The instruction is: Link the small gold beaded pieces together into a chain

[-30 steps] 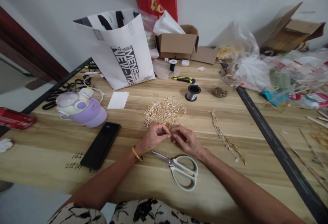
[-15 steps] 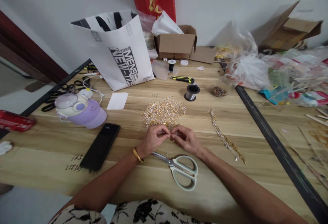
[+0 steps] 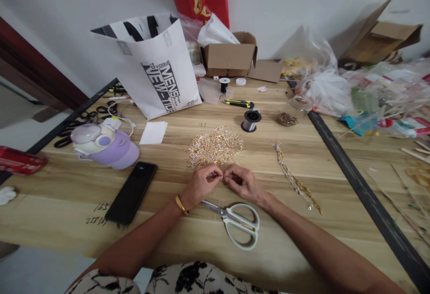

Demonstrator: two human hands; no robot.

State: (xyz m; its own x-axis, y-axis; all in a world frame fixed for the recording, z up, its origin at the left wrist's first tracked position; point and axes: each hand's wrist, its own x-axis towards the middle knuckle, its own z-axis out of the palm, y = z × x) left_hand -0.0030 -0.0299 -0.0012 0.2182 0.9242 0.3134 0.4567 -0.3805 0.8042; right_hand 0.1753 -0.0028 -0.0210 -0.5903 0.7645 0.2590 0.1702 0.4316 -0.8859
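Observation:
My left hand and my right hand meet fingertip to fingertip at the near edge of a pile of small gold and clear beads or charms. Both are closed in a pinch; what lies between the fingertips is too small to make out. Below them, scissors with pale handles lie on the wooden table, their blades pointing left and partly beneath my left hand. To the right stretch gold and silver chain strands. Beyond the pile stands a spool of thin wire.
On the left are a black phone, a purple bottle and a red can. A white paper bag, a yellow-black cutter, a cardboard box and a jar of beads stand or lie farther back. Plastic bags crowd the right.
Almost nothing differs. The view has shifted very slightly, and both hands keep the same pinch at the same spot.

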